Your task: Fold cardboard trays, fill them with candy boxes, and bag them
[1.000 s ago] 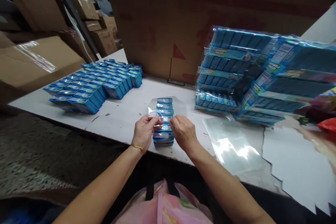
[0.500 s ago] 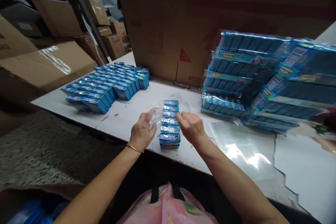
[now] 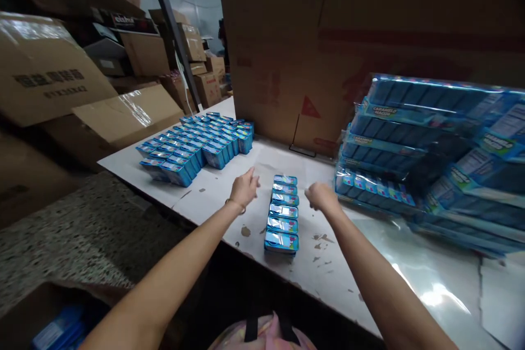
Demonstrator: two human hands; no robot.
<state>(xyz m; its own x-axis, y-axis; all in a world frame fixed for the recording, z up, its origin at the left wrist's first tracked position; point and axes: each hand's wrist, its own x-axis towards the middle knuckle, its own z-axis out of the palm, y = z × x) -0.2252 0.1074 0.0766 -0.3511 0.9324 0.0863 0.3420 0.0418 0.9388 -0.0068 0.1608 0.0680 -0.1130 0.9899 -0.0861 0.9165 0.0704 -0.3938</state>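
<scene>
A row of several small blue boxes (image 3: 282,213) lies lengthwise on the white table (image 3: 213,197), near its front edge. My left hand (image 3: 245,187) is just left of the row's far end, its fingers pinched on the edge of a faint clear plastic bag (image 3: 262,167) that lies around that far end. My right hand (image 3: 320,196) is closed in a fist just right of the row, at the bag's other edge. The film is hard to make out there. Both forearms reach forward on either side of the row.
A block of many loose blue boxes (image 3: 197,142) stands at the table's back left. Wrapped packs of blue boxes (image 3: 410,136) are stacked at the right. Clear plastic sheets (image 3: 414,273) lie at the front right. A tall cardboard carton (image 3: 328,38) stands behind; more cartons (image 3: 53,71) fill the left.
My hands parted from the middle of the row and slid forward along its two sides to the far end, drawing the clear bag with them. The view has tilted up and to the left.
</scene>
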